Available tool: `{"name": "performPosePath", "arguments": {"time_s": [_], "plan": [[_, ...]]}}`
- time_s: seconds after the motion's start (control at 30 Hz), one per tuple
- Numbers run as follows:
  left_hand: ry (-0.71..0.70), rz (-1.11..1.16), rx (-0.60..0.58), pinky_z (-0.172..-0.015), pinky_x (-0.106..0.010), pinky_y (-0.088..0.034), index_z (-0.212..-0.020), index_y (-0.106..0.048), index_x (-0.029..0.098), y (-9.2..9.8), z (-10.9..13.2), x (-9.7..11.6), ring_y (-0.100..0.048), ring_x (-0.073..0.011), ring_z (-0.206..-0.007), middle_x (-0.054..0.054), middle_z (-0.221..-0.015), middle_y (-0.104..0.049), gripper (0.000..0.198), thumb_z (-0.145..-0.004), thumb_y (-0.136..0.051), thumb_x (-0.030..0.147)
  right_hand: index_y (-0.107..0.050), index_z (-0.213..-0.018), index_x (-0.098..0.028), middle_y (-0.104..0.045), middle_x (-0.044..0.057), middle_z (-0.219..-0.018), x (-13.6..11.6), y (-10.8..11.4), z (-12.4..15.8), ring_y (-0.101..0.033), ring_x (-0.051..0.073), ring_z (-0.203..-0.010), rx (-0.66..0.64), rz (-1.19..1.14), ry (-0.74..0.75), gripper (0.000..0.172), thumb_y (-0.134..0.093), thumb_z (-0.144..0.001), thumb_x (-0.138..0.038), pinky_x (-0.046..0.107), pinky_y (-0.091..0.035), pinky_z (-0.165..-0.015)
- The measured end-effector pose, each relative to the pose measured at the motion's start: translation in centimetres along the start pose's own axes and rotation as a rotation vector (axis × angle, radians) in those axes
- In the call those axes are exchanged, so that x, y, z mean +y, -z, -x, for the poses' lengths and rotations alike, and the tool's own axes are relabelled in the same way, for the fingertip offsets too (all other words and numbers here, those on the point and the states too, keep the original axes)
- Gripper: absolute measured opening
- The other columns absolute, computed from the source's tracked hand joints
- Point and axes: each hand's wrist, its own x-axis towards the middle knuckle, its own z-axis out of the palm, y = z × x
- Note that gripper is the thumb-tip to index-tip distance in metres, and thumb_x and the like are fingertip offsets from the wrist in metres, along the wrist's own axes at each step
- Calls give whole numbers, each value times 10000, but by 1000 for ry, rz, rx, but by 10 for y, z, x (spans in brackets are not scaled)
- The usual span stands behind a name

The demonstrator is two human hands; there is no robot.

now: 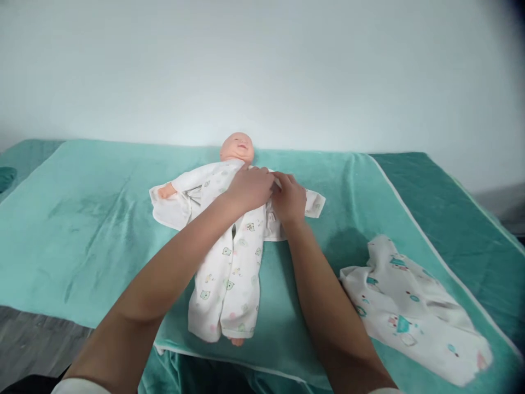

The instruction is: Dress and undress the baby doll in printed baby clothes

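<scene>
A bald baby doll (238,146) lies on its back with its head toward the wall. It wears white baby trousers (225,290) printed with small green animals, and a foot pokes out below one leg. A white baby shirt (197,178) covers its arm on the left, where the doll's small hand shows. The other sleeve (315,203) stretches out on the right. At the doll's chest and shoulder, my left hand (252,189) has its fingers bent over the shirt. My right hand (289,197) touches it closely, fingers curled on the shirt near that sleeve; the fingertips are partly hidden.
A crumpled white cloth (414,312) with teal and pink prints lies at the right. Under everything spreads a light green blanket (94,219) over a darker green cover (455,230). A pale wall (262,71) rises behind, and grey floor (33,345) shows at lower left.
</scene>
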Motion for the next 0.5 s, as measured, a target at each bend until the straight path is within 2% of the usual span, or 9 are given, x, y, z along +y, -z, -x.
{"name": "performPosePath", "arguments": {"time_s": [0.07, 0.17, 0.3, 0.4, 0.5], "plan": [[20, -84, -82, -1183, -461, -379, -1301, -693, 137, -4, -17, 9, -622, -292, -1287, -148, -1352, -687, 374, -979, -503, 156, -692, -1270, -241, -733, 119, -1281, 5, -1, -3, -677, 316, -1138, 48, -50, -20, 490, -418, -878, -133, 429, -498, -940], [65, -124, -96, -1108, -479, -420, -1362, -667, 107, -14, -35, 17, -599, -318, -1298, -193, -1401, -641, 435, -979, -462, 110, -687, -1241, -236, -745, 124, -1246, 10, -4, -6, -678, 324, -1123, 86, -86, -53, 437, -426, -893, -193, 425, -506, -909], [120, -167, -190, -1134, -530, -388, -1371, -683, 117, -28, -55, 20, -556, -356, -1337, -198, -1381, -664, 434, -962, -543, 146, -673, -1265, -219, -743, 137, -1264, 12, -3, -6, -668, 340, -1150, 62, -91, -95, 444, -427, -896, -229, 455, -498, -948], [162, -176, -193, -1150, -565, -374, -1353, -701, 128, -31, -62, 19, -545, -375, -1340, -199, -1371, -679, 432, -938, -593, 174, -667, -1292, -214, -741, 138, -1282, 13, -2, -6, -671, 352, -1166, 23, -74, -125, 465, -417, -901, -236, 479, -495, -972], [154, -164, -167, -1135, -570, -387, -1358, -690, 131, -25, -59, 14, -555, -369, -1320, -194, -1364, -684, 449, -921, -590, 154, -655, -1328, -212, -747, 139, -1281, 15, -1, -6, -679, 355, -1177, 3, -76, -148, 489, -391, -917, -231, 480, -505, -963]]}}
